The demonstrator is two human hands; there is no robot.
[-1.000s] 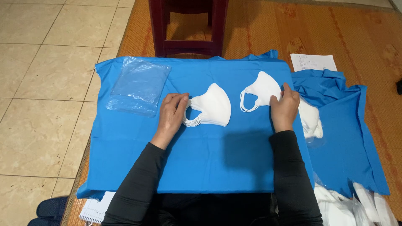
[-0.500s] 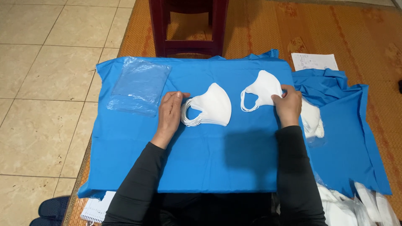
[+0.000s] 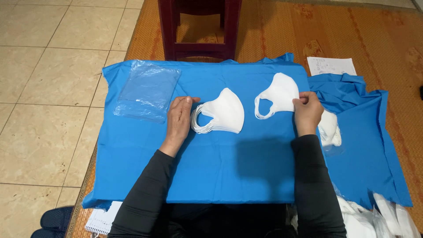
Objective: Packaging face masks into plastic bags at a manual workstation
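Note:
Two stacks of white face masks lie on a blue cloth [image 3: 229, 167] over a low table. My left hand [image 3: 179, 119] rests flat on the cloth, fingertips touching the ear loops of the left mask stack [image 3: 222, 113]. My right hand [image 3: 307, 111] pinches the right edge of the right mask stack [image 3: 277, 93]. A clear plastic bag [image 3: 147, 90] lies flat at the cloth's left part, just left of my left hand.
More white masks [image 3: 329, 128] lie right of my right hand on another blue cloth [image 3: 365, 145]. A dark red stool [image 3: 199, 27] stands behind the table. A paper sheet [image 3: 330, 66], a notebook [image 3: 102, 220], bagged masks [image 3: 379, 218] and a woven mat surround it.
My right hand has shifted slightly right along the right mask stack's edge and now pinches it. My left hand has stayed at the left stack.

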